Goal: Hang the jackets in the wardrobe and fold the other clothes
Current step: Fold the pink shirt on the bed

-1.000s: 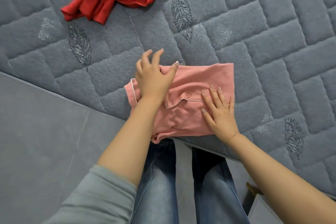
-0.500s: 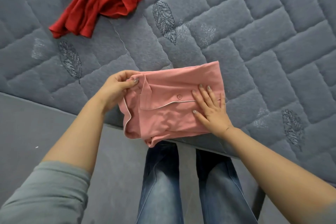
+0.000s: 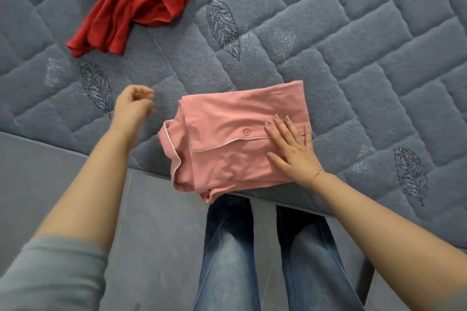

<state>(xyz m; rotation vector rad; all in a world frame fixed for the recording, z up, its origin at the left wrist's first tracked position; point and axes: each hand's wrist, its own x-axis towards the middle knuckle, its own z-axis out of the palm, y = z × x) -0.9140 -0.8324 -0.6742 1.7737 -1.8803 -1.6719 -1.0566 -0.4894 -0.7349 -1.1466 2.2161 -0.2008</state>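
The left hand (image 3: 131,106) hung just above the quilted bed cover (image 3: 353,33), its fingers loosely curled and holding nothing; the fingertips were blurred, so their exact pose was hard to make out. Up and slightly to the left of it, well apart, lay the red garment (image 3: 131,2), crumpled in a heap, with its top edge cut off by the frame. To the right of the left hand, near but not touching it, sat the pink shirt (image 3: 227,139), folded into a compact bundle at the near edge of the bed, 1 button showing on its front and a white-piped edge poking out on the side facing the left hand. A corner of the bundle drooped over the edge of the bed toward the person's jeans (image 3: 227,247). The right hand (image 3: 290,149) lay flat on the right part of that bundle, fingers straight and spread, pressing the fabric down. Judging from how things lay, the pink shirt looked nearly finished, with perhaps the loose left edge to tidy, while the red garment was not yet folded, so at least 1 piece remained. No jackets and no wardrobe were in view, so how far the hanging part had got could not be told. What kind of garment the red one was could not be made out from its bunched shape.
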